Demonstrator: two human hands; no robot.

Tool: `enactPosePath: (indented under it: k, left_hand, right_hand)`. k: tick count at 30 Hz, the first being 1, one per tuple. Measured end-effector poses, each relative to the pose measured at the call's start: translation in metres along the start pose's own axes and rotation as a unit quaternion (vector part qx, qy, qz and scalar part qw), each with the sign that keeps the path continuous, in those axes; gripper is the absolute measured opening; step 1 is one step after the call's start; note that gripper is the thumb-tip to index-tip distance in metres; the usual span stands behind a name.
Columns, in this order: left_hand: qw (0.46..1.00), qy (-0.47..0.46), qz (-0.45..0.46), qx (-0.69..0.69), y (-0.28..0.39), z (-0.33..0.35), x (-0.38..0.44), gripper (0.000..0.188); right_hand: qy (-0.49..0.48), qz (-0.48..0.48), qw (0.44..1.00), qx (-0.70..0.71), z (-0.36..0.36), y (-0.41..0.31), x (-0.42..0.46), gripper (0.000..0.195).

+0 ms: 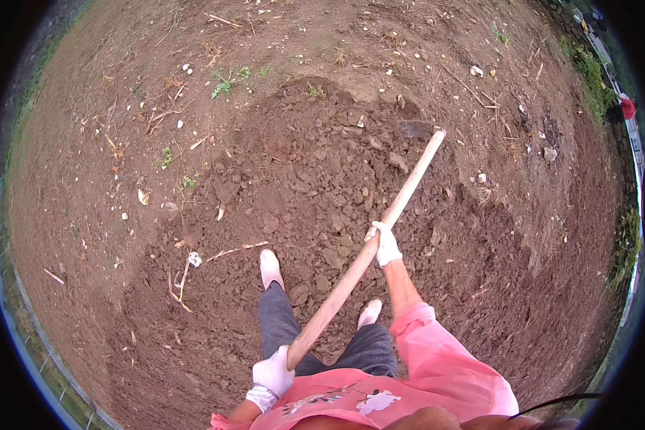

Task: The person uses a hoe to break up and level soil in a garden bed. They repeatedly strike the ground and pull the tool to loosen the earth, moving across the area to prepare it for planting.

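A hoe with a long wooden handle (349, 277) runs slantwise in front of my body. My left hand (273, 372), in a white glove, grips the butt end of the handle near my waist. Farther up, about the middle of the shaft, my right hand (385, 244) is closed around it, also gloved in white. At the far end the metal hoe blade (416, 128) points left over the dug soil (322, 161); whether its edge touches the ground I cannot tell. Loose brown clods lie below and around the handle.
My light-coloured shoes (270, 267) stand on the loosened soil. Dry stalks (236, 250) lie beside the left one. Pale stones (477, 71) and small green weeds (223, 86) dot the ground. A fence (32, 344) curves along the left rim; a person in red (628, 108) is far right.
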State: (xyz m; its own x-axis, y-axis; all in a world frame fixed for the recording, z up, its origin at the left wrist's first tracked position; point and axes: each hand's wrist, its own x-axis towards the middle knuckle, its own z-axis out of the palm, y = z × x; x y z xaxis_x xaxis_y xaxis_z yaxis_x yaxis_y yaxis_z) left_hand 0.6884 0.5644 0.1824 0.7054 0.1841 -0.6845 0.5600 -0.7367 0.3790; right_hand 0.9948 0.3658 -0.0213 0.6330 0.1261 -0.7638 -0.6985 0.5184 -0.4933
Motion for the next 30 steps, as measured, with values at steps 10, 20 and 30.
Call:
enactPosePath:
  k: [10, 20, 30]
  left_hand:
    - [0.966, -0.139, -0.12, 0.182, -0.158, 0.026, -0.207, 0.04]
    - [0.996, 0.079, 0.052, 0.001, -0.121, 0.062, -0.007, 0.026]
    - [0.958, 0.229, 0.164, -0.062, -0.027, -0.04, 0.095, 0.023]
  right_hand:
    - [0.114, 0.336, 0.926, 0.128, -0.057, 0.219, -0.178, 0.017]
    - [0.122, 0.054, 0.991, -0.032, -0.024, 0.042, -0.049, 0.015]
    - [0.116, -0.126, 0.96, -0.221, 0.102, -0.051, 0.082, 0.014]
